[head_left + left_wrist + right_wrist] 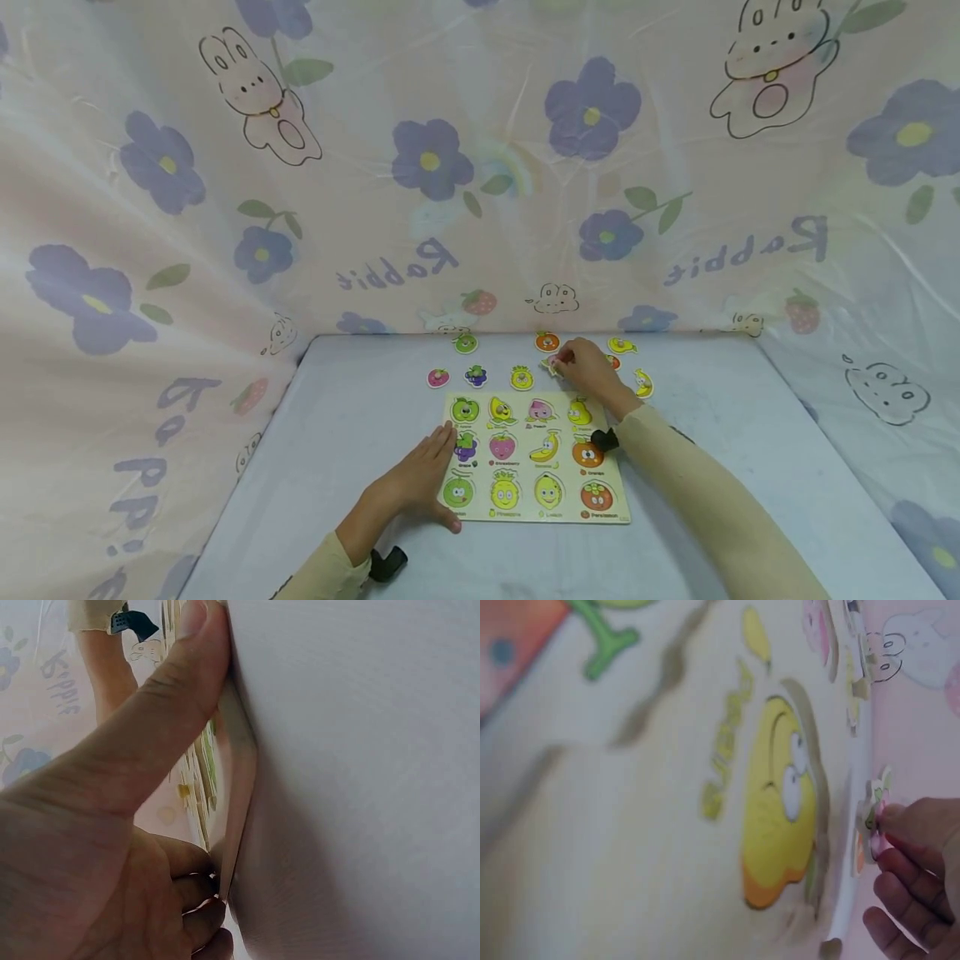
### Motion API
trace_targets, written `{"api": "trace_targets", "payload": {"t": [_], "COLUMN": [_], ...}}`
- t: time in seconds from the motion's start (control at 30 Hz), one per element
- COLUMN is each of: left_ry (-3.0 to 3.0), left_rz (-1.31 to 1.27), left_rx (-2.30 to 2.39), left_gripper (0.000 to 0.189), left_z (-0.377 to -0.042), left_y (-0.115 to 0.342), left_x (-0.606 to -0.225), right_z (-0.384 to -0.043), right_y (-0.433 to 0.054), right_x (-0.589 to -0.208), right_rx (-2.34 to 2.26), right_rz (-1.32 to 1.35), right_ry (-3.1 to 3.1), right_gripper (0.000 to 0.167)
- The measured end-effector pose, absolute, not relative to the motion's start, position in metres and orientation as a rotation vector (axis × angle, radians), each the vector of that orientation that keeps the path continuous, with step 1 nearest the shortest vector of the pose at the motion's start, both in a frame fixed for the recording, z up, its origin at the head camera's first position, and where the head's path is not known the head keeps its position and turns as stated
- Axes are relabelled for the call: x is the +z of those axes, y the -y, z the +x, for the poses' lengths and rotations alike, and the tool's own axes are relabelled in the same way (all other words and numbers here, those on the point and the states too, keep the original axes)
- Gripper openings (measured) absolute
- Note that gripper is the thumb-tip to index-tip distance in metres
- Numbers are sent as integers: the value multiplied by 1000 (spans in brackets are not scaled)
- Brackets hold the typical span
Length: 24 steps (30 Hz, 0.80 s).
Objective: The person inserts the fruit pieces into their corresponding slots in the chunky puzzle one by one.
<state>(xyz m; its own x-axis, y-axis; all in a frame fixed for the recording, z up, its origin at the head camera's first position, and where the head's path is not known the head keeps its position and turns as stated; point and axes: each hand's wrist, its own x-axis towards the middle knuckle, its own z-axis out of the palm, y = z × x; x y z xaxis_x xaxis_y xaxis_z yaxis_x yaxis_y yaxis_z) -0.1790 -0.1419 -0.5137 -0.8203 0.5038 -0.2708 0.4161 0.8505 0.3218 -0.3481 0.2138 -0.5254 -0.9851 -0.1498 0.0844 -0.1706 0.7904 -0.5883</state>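
A pale wooden fruit puzzle board [525,429] lies on the white table. My right hand [588,371] is just beyond its far edge and pinches a peach puzzle piece [551,364] between thumb and fingertips. The right wrist view shows the pink and green peach piece [877,817] tilted on edge in the grip, with the board's pear picture [780,802] nearby. At the board's left edge rests my left hand [420,471], fingers extended along the side and thumb near the front corner. The left wrist view shows the thumb and fingertips against the board's edge [238,780].
Behind the board lie loose pieces: a strawberry [438,378], grapes [476,377], a pineapple [522,378], a green melon [466,343], an orange [547,342], a pear [622,345] and a banana [642,383]. A patterned curtain [510,233] hangs along the table's back.
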Motion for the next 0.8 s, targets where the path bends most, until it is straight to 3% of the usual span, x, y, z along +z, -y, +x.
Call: {"api": "trace_targets", "payload": {"t": [0.8], "left_ry": [-2696], "left_rz": [685], "left_rx": [383], "left_gripper": [149], "left_z": [-177], "left_y": [141], "left_x": [-512], "right_z": [-312], "right_y": [-212], "right_x": [-520], "right_rx": [856], "right_rz": [743], "right_ry": [2927], "right_gripper": [10]}}
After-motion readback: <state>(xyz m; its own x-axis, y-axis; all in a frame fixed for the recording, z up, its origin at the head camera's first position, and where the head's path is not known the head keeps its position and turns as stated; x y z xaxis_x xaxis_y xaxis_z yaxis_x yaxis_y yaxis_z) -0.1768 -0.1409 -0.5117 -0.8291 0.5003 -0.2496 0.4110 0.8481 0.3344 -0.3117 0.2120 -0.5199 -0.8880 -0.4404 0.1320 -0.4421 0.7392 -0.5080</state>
